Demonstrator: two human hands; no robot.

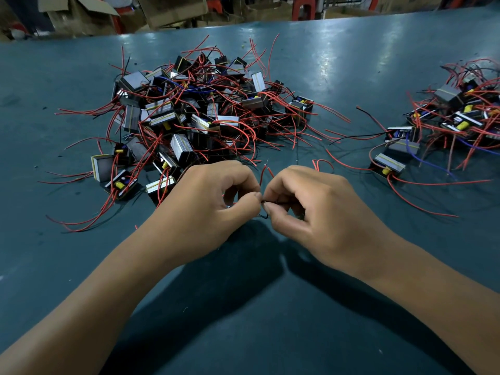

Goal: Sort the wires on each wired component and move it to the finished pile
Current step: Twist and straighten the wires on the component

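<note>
Black wire (273, 203) pinched between curled hands, left (213, 201), right (311, 207)

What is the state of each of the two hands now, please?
Left hand: closed, pinching the thin black wire.
Right hand: closed, pinching the same thin black wire; a thin red wire rises between both hands.

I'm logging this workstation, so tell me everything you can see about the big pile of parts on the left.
The big pile is a loose heap of small blocky components with grey metal faces, black frames and yellow bits. Long red wires, with some black and blue, stick out tangled in every direction. It rests on the teal table, ahead of the left hand, its nearest pieces close to the knuckles.
</note>
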